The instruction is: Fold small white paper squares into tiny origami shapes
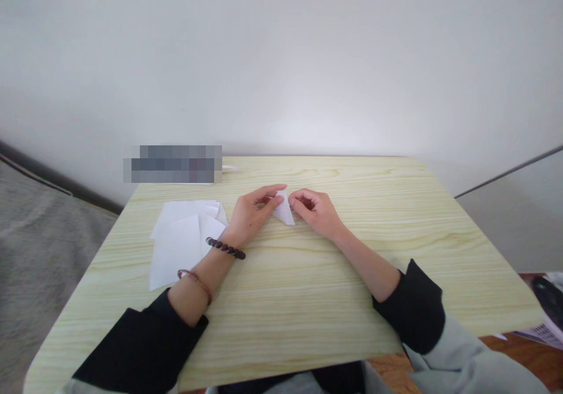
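A small folded white paper (285, 212) with a pointed, roughly triangular shape is held a little above the middle of the table. My left hand (253, 211) pinches it between thumb and fingers from the left side. On its right edge, the curled thumb and index finger of my right hand (319, 211) are closed at the paper; the exact contact there is partly hidden by the fingers. Several loose white paper sheets (173, 247) lie overlapping to the left, partly behind my left wrist.
The light wood-grain table (281, 300) stands against a pale wall (308, 60). At its back left sits a blurred-out dark object (173, 165), with a thin white item (231, 168) beside it. Some dark and white things (549, 300) are beyond the right edge.
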`<state>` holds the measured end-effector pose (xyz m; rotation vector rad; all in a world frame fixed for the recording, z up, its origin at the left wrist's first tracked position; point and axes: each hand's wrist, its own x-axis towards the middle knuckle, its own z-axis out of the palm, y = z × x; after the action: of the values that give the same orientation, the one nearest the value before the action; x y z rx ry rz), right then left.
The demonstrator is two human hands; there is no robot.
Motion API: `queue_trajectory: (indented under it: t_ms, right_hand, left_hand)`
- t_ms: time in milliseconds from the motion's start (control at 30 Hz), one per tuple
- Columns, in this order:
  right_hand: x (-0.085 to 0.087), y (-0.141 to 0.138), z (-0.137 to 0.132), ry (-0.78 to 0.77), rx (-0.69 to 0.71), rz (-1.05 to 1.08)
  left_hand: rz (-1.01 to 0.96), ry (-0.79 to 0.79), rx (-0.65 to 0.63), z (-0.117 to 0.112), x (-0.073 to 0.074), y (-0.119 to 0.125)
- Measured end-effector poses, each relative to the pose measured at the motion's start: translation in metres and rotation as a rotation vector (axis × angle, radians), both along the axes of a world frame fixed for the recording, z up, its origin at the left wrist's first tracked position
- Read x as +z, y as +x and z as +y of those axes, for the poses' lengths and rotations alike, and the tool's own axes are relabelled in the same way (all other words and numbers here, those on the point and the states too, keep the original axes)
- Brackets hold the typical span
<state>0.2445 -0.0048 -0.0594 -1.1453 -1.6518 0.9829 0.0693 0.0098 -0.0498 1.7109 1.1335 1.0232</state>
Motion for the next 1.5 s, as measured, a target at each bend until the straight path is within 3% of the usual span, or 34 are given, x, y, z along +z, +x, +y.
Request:
queue_trajectory:
  t_ms: [533, 800, 1133, 1500]
  right_hand:
    - [-0.0029, -0.0006, 0.0018, -0.1, -0.001, 0.112]
    - [-0.0023, 0.0001, 0.0023, -0.056, -0.039, 0.098]
    - [0.001, 0.0005, 0.0013, -0.044, -0.026, 0.1]
    - [0.0, 0.0015, 0.0015, -0.047, -0.017, 0.08]
  left_hand:
    - [0.019, -0.004, 0.056, -0.0023, -0.0006, 0.0011]
    - [-0.116, -0.073, -0.002, 0.0001, -0.002, 0.0008]
    - [-0.017, -0.059, -0.034, -0.0041, 0.0054, 0.0027]
    - [0.025, -0.011, -0.063, -0.003, 0.0035, 0.0016]
